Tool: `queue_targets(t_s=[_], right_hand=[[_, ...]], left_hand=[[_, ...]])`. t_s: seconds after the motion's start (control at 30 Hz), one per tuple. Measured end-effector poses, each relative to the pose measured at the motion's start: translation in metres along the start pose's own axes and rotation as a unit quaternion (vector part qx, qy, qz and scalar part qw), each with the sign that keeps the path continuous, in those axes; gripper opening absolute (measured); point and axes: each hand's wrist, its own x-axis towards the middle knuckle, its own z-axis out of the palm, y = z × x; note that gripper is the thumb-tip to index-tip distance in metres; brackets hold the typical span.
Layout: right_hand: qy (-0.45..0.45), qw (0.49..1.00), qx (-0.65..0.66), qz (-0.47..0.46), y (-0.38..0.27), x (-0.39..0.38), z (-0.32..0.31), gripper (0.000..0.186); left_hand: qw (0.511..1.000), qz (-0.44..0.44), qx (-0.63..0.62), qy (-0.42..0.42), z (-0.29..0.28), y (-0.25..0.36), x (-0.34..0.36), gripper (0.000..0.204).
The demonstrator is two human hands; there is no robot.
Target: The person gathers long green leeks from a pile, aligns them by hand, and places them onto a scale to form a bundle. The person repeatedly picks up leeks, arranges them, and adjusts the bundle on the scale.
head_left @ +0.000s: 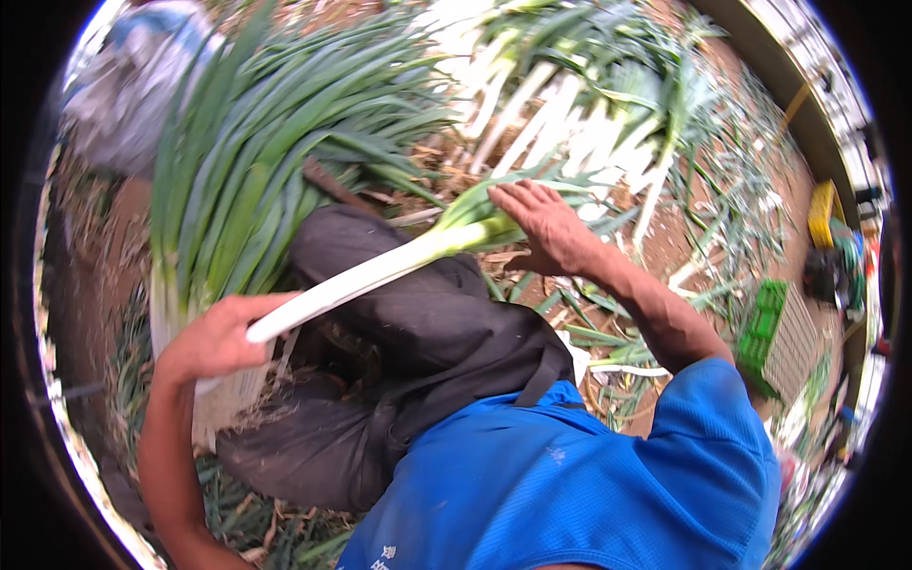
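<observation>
A long leek (356, 277), white at the lower left and green at the upper right, lies diagonally across my lap above my dark trousers (408, 332). My left hand (214, 337) grips its white end. My right hand (546, 228) is at the green end, fingertips resting on the leaves and thumb spread apart below. A large bunch of untrimmed leeks (237, 171) lies to my left, behind and under my left hand, with stringy roots toward me. Another pile of leeks (541, 114), with white stalks showing, lies ahead on the ground.
A pale sack (114, 104) sits at the far upper left. Cut leaves and scraps (722, 171) litter the brown ground. At the right are a green crate (765, 337), a yellow crate (823, 214) and dark items (826, 275) beside a low edge (779, 66).
</observation>
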Motion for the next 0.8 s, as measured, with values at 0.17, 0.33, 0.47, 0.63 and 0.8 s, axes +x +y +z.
queue_targets(t_s=[0.17, 0.33, 0.47, 0.63, 0.8], right_hand=[[-0.001, 0.992, 0.07, -0.106, -0.031, 0.081, 0.038, 0.107], [-0.112, 0.964, 0.208, -0.119, -0.031, 0.127, 0.056, 0.053], [-0.181, 0.957, 0.193, -0.122, -0.051, 0.149, 0.031, 0.055], [-0.223, 0.956, 0.135, -0.131, -0.062, 0.17, -0.029, 0.05], [-0.303, 0.932, 0.053, -0.194, -0.115, 0.212, -0.085, 0.045]], left_hand=[[0.998, -0.014, -0.041, -0.041, -0.012, -0.008, -0.013, 0.081], [0.981, -0.064, -0.152, -0.104, -0.02, -0.043, -0.023, 0.083], [0.991, -0.048, 0.127, -0.002, -0.009, -0.077, -0.035, 0.049], [0.773, -0.007, 0.486, 0.407, 0.082, -0.058, -0.021, 0.05], [0.642, 0.043, 0.501, 0.578, 0.114, -0.099, -0.004, 0.066]])
